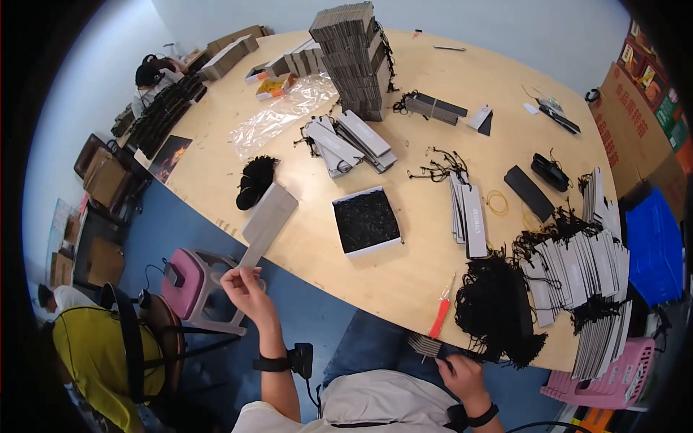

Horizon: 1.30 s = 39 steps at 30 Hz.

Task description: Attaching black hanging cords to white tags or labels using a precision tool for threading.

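My left hand (249, 292) is raised beside the table's left edge, thumb and fingers pinched on the lower end of a grey card tag (254, 252). Just beyond it, more grey card (273, 213) lies at the table edge beside a bundle of black cords (256, 182). My right hand (462, 377) is low at the front edge, over my lap, with its fingers curled together; what they hold is hidden. Close to its fingertips is a small stack of grey cards (424, 345). A red-handled pointed tool (439, 317) lies on the table just above that stack.
An open white box of small black pieces (367, 222) stands mid-table (310, 245). Corded tags (577, 274) and a black cord heap (498, 310) crowd the right side. A tall card stack (354, 65) rises at the back. A pink stool (191, 281) stands left.
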Each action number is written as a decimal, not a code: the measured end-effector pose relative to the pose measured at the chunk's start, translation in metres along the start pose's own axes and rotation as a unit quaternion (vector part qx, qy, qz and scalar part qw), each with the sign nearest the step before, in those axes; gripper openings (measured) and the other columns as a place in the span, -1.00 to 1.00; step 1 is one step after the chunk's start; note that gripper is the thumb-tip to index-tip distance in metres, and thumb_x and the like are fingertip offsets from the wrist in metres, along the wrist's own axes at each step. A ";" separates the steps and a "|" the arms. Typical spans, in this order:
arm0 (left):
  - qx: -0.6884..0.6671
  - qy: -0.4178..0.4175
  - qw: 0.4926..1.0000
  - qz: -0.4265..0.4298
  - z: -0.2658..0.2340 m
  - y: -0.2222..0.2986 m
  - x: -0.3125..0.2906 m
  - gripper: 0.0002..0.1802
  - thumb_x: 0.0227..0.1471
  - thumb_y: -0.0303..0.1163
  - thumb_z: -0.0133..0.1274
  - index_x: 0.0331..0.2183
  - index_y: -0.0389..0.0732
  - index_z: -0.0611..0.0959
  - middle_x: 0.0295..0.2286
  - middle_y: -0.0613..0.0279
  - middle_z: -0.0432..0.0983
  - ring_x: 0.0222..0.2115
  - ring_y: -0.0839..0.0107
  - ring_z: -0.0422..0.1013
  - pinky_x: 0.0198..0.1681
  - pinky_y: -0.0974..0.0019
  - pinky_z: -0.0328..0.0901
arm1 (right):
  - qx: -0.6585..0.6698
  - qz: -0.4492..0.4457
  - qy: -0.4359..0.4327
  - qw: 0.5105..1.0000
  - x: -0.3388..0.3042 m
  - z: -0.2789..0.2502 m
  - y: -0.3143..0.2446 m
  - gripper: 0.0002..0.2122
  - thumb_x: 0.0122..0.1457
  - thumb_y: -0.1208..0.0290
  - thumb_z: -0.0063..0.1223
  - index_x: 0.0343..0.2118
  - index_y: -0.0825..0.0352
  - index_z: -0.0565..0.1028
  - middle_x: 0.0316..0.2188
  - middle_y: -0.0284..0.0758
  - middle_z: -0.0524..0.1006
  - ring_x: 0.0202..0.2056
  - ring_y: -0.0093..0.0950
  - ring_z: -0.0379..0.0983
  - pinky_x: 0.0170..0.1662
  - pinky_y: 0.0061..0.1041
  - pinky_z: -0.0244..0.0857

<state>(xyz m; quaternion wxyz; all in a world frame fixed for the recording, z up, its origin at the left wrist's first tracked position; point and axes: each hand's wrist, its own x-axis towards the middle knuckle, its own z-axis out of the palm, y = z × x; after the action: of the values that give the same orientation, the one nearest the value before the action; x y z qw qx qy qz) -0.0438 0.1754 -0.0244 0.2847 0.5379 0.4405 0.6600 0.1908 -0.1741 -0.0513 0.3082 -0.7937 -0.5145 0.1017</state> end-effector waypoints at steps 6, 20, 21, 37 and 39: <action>-0.016 -0.264 0.964 0.017 -0.011 0.075 -0.041 -0.97 0.12 -0.57 0.09 -0.34 -0.31 0.58 -0.40 0.20 0.51 -0.43 0.48 0.43 -0.33 0.45 0.33 | -0.088 -0.074 0.060 0.992 0.028 0.000 -0.014 -0.71 0.06 0.18 0.26 -0.40 0.36 0.58 -0.55 -0.20 0.57 -0.50 -0.24 0.54 -0.46 -0.37 0.42; -0.031 -0.657 0.728 0.193 0.034 0.106 -0.126 -0.72 -0.13 -0.55 0.14 -0.26 -0.17 0.68 -0.40 0.28 0.53 -0.46 0.32 0.46 -0.41 0.31 0.37 | 0.060 -0.089 -0.045 0.993 0.028 -0.031 -0.036 -0.86 0.05 0.36 0.28 -0.43 0.29 0.57 -0.63 -0.33 0.52 -0.62 -0.37 0.50 -0.56 -0.45 0.37; -0.020 -0.654 0.729 0.200 0.033 0.105 -0.128 -0.72 -0.13 -0.53 0.13 -0.26 -0.16 0.68 -0.40 0.30 0.53 -0.45 0.33 0.45 -0.41 0.31 0.36 | 0.068 -0.079 -0.021 0.994 0.027 -0.024 -0.038 -0.86 0.05 0.36 0.28 -0.45 0.30 0.56 -0.64 -0.33 0.50 -0.64 -0.37 0.49 -0.57 -0.45 0.36; -0.023 -0.649 0.751 0.120 0.029 0.111 -0.143 -0.67 -0.09 -0.63 0.14 -0.19 -0.21 0.65 -0.33 0.16 0.50 -0.38 0.22 0.46 -0.33 0.29 0.40 | 0.028 -0.070 0.096 0.993 0.035 -0.023 -0.047 -0.82 0.01 0.48 0.27 -0.63 0.28 0.48 -0.73 -0.36 0.44 -0.72 -0.39 0.41 -0.64 -0.46 0.24; -0.043 -0.631 0.771 0.077 0.030 0.111 -0.144 -0.70 -0.10 -0.63 0.15 -0.22 -0.25 0.62 -0.35 0.14 0.50 -0.37 0.21 0.47 -0.33 0.28 0.40 | 0.025 -0.080 0.107 0.991 0.035 -0.032 -0.043 -0.83 0.00 0.49 0.28 -0.62 0.29 0.49 -0.73 -0.36 0.45 -0.72 -0.40 0.40 -0.64 -0.47 0.23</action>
<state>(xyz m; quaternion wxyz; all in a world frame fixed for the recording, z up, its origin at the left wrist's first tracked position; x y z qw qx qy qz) 0.0333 0.0111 0.0086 0.4697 0.8527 0.0902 0.2102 0.1891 -0.1433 0.0048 0.3884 -0.7481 -0.5381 0.0041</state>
